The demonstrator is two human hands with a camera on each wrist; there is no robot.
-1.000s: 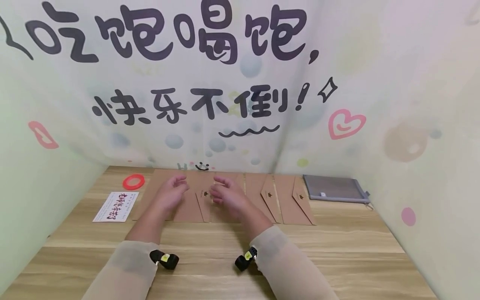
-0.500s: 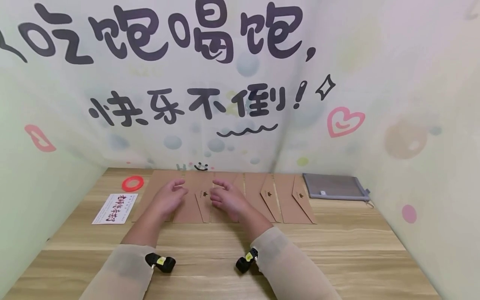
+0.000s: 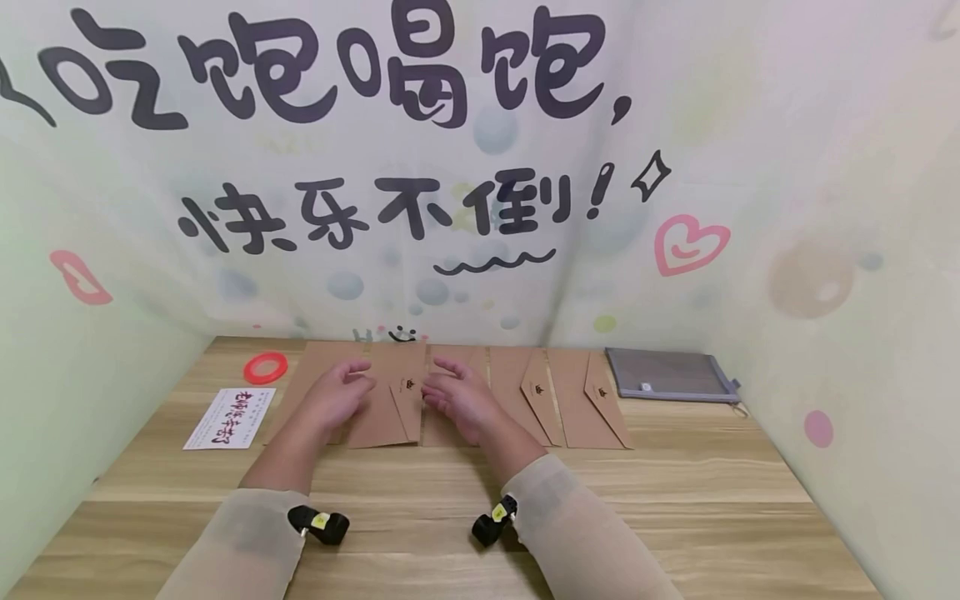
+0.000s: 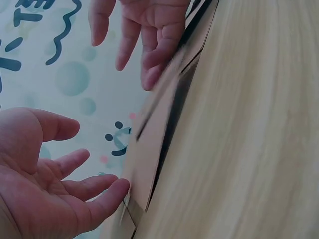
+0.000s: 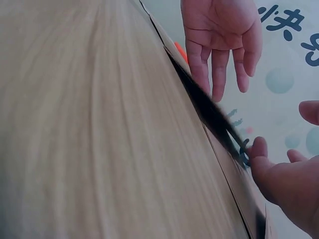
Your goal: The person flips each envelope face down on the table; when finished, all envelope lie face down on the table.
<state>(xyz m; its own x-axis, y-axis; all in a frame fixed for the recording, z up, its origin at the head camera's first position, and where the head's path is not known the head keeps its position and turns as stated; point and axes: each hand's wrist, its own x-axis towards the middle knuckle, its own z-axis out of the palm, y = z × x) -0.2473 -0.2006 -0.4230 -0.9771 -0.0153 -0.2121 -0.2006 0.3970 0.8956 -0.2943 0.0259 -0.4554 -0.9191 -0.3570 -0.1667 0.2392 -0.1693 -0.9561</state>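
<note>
A row of brown paper envelopes lies flat along the back of the table. The second from the left, the middle envelope (image 3: 384, 417), has its right edge raised off the wood, with a dark gap beneath. At that edge my right hand (image 3: 461, 402) touches the paper with the little-finger side, fingers loosely extended; the right hand (image 5: 289, 184) shows no pinch in the right wrist view. My left hand (image 3: 341, 402) is over the envelope's left part, fingers apart and relaxed. In the left wrist view the left hand (image 4: 65, 184) has its little finger against or beside the paper.
At the left are a red ring like a tape roll (image 3: 266, 365) and a white card with red writing (image 3: 230, 417). A grey zip pouch (image 3: 667, 375) lies back right. A printed cloth wall (image 3: 345, 312) rises behind the envelopes. Bare wood (image 3: 420, 517) shows in front.
The middle envelope's right edge has come up from the table, with the right hand at it. Both hands stay nearly in place, and the head view has shifted slightly.
</note>
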